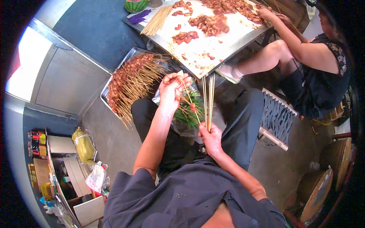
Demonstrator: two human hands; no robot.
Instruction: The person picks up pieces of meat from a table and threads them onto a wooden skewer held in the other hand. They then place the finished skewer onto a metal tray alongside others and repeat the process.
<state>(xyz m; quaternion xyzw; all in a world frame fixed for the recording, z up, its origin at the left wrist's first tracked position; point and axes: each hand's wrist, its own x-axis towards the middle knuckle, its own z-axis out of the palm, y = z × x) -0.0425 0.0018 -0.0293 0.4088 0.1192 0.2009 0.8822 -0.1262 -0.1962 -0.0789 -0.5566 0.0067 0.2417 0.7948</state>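
My right hand (211, 137) is closed round several bamboo skewers (210, 100), which point away from me over my lap. One skewer slants left from that hand and carries a piece of raw meat (193, 107) partway along. At its upper end, my left hand (174, 86) is curled palm up, with a piece of meat (180, 78) between the fingers and the skewer's tip. Below the left hand lies a plastic bag of green leafy stalks (186, 117). To the left, a metal tray (105, 93) holds many loaded meat skewers (131, 81).
Ahead stands a white-topped table (163, 38) with heaps of cut meat (209, 24) and bare skewers (157, 21). A co-worker (315, 57) sits at its right side, hands at the meat. A woven folding stool (279, 116) is right of my knee; a cluttered shelf (72, 178) stands lower left.
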